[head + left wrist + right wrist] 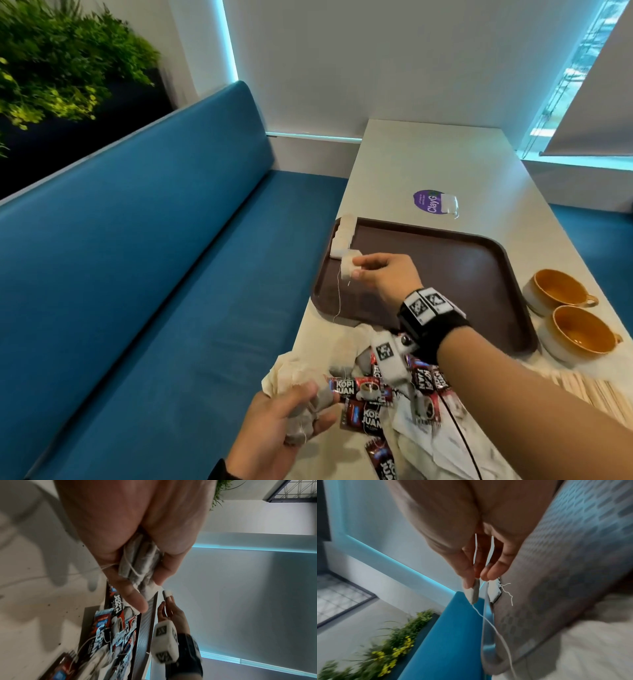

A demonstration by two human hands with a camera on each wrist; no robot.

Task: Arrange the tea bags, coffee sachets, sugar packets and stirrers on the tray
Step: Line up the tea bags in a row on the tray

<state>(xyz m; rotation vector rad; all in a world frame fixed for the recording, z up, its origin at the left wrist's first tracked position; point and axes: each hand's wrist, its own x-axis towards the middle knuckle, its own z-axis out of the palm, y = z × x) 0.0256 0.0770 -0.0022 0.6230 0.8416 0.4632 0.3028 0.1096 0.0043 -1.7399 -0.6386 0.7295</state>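
Your right hand [383,277] is pinching a tea bag [346,268] between thumb and fingertips, the other fingers curled in, its string dangling over the left side of the brown tray [479,274]. Your forearm is reaching across the desk [428,161], palm turned left, just beside the row of tea bags [340,236] lying along the tray's far-left rim. Your left hand [274,428] is gripping a bundle of tea bags [137,563], fingers curled around it, above the coffee sachets [363,390] near the desk's front edge.
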